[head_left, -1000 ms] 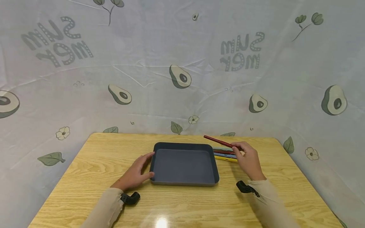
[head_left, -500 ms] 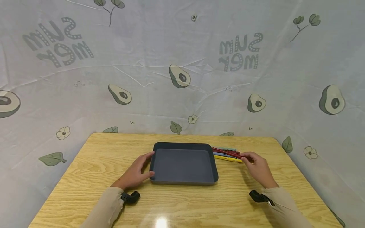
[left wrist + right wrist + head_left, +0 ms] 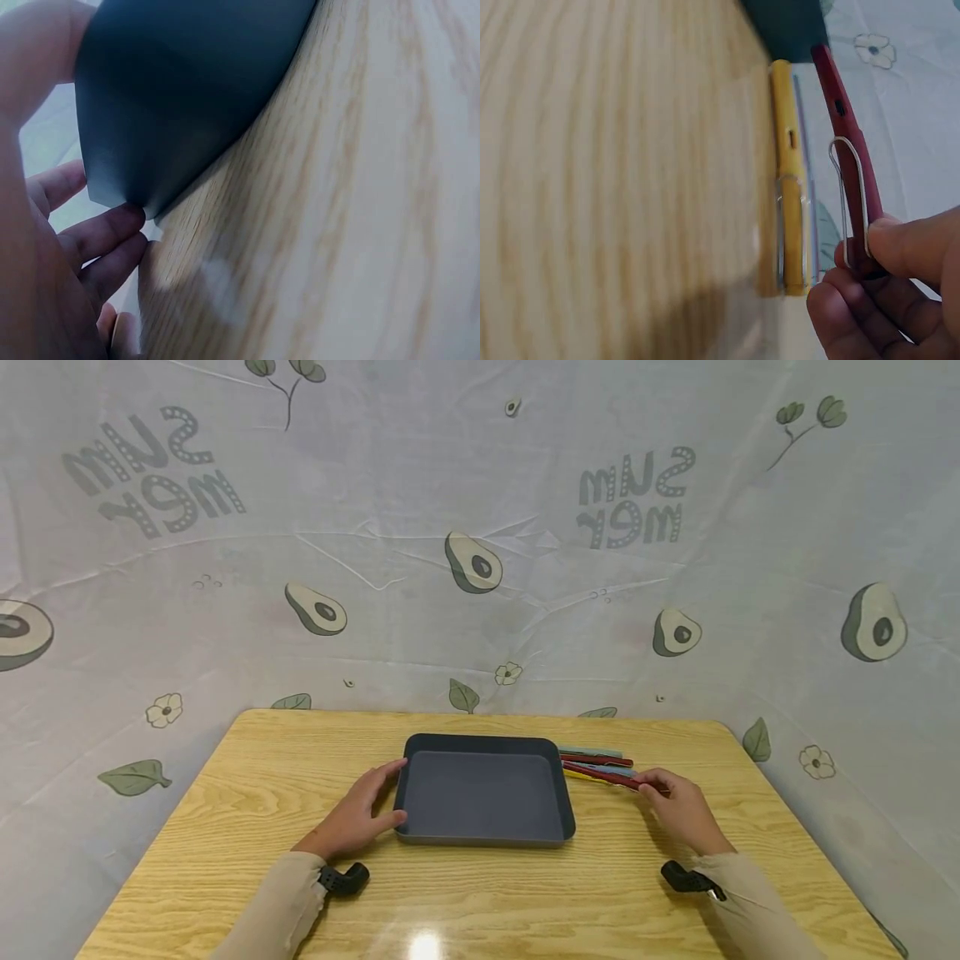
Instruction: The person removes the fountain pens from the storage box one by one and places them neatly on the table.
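My right hand [image 3: 684, 810] pinches a dark red pen [image 3: 855, 172] with a wire clip between thumb and fingers, near its clip end. Its other end points toward the right wall of a dark grey rectangular tray [image 3: 483, 797]. In the head view this pen overlaps a yellow pen [image 3: 789, 150] and lies aslant in front of the others. Behind it are a second red pen [image 3: 600, 760], a blue pen [image 3: 618, 770] and a pale green pen [image 3: 592, 751]. My left hand [image 3: 352, 818] holds the tray's left side, thumb at the rim and fingertips against the outer wall [image 3: 165, 105].
The tray and pens are on a wooden table [image 3: 465, 902]. Behind the table hangs a pale cloth [image 3: 405, 635] printed with avocados and leaves. Black wrist cameras sit on both sleeves.
The held red pen has come down from above the other pens and shifted toward the front, now over the yellow one. My right hand moved right and nearer; my left hand stayed still.
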`<state>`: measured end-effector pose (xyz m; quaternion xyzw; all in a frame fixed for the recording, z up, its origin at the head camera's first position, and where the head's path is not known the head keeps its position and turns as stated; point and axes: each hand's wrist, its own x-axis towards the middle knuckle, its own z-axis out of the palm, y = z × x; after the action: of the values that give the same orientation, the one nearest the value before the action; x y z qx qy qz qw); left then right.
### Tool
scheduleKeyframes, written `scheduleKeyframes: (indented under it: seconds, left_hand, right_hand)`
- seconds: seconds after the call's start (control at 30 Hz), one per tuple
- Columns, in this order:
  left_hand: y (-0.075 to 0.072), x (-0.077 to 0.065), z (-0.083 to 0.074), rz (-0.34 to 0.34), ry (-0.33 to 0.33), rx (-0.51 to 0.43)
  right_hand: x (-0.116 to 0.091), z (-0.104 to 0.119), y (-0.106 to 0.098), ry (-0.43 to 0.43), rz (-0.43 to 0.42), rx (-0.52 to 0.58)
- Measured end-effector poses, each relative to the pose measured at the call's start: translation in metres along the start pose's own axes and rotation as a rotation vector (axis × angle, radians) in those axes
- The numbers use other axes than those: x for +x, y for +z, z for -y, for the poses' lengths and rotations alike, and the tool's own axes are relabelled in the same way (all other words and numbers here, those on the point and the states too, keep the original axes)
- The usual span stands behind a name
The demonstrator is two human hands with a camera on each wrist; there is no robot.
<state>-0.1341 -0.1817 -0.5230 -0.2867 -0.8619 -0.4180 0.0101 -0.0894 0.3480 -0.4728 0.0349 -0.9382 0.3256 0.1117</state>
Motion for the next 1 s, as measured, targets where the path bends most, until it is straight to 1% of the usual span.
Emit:
scheduleKeyframes:
  seconds: [0.13,0.3,0.53,0.6,0.8,1.0]
  left_hand:
    - [0.0,0.001,0.0,-0.004,-0.003,0.006]
    - [0.0,0.001,0.0,0.0,-0.003,0.003]
    - [0.001,0.002,-0.001,0.002,-0.011,0.006]
    - [0.0,0.002,0.0,0.002,-0.008,0.006]
    - [0.0,0.002,0.001,0.003,-0.008,0.006]
    - [0.0,0.003,0.0,-0.001,-0.008,0.015]
  right_hand:
    - [0.001,-0.001,0.001,-0.004,0.047,-0.017]
    - [0.004,0.001,0.003,-0.049,0.082,-0.053]
    - [0.01,0.001,0.003,-0.114,0.139,-0.169]
    - [0.012,0.002,0.001,-0.126,0.147,-0.183]
    - [0.016,0.004,-0.002,-0.174,0.106,-0.195]
    - [0.019,0.0,-0.003,-0.176,0.062,-0.209]
